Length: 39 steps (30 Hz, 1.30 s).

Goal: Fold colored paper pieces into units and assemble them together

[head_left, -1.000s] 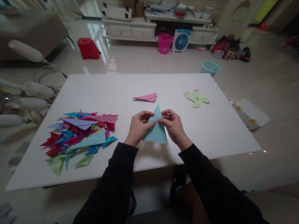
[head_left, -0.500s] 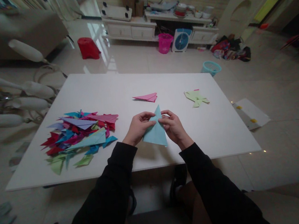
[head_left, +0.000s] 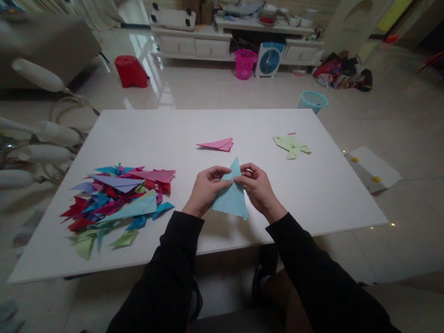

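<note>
A light blue sheet of folded paper [head_left: 232, 201], pointed at its far end, is held just above the near part of the white table [head_left: 150, 130]. My left hand [head_left: 207, 190] pinches its left side between thumb and fingers. On the right edge, my right hand [head_left: 257, 186] grips it with thumb and fingertips, close to the left thumb. Beyond my hands lies a pink folded paper [head_left: 219, 145], narrow and pointed. A pale green folded paper figure [head_left: 292, 146] rests farther right.
A heap of folded papers [head_left: 113, 196] in several colours covers the table's left part. Off the table's far right corner stands a light blue basket [head_left: 313, 100]. A white chandelier-like fixture [head_left: 46, 134] sits beside the left edge, and a red stool [head_left: 131, 72] stands beyond.
The light blue paper has tilted very slightly between my fingers, its tip shifting a little to the right. Both hands keep their hold and almost the same place.
</note>
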Each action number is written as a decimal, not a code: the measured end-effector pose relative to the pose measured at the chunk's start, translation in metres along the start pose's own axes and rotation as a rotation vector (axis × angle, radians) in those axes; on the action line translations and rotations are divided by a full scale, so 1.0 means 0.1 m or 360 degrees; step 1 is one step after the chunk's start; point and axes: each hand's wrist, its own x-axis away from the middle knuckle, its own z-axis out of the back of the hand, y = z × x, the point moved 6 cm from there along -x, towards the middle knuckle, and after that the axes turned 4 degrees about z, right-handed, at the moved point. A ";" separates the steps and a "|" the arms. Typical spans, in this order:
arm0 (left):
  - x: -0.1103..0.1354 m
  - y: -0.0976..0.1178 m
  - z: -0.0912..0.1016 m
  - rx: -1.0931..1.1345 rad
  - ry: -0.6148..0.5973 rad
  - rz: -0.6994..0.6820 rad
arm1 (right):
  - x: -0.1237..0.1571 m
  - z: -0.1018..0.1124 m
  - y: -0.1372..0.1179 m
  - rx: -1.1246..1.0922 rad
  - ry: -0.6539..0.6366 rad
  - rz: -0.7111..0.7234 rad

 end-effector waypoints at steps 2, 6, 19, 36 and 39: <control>-0.01 -0.01 -0.01 0.0044 -0.0014 0.0011 | 0.00 0.00 0.00 -0.0022 -0.0001 -0.0013; -0.02 -0.05 -0.03 0.0153 -0.0027 0.0058 | 0.00 -0.01 0.01 -0.0113 -0.0011 -0.0053; -0.03 -0.03 0.02 0.0001 0.0059 -0.0014 | -0.02 0.04 0.03 0.0061 0.0038 0.0055; 0.00 0.05 0.02 -0.0720 0.0173 -0.0391 | 0.06 0.00 -0.11 0.0923 0.0062 0.0413; -0.01 0.05 0.04 -0.0646 0.0161 -0.0391 | 0.05 0.03 -0.10 0.0934 0.0089 0.0426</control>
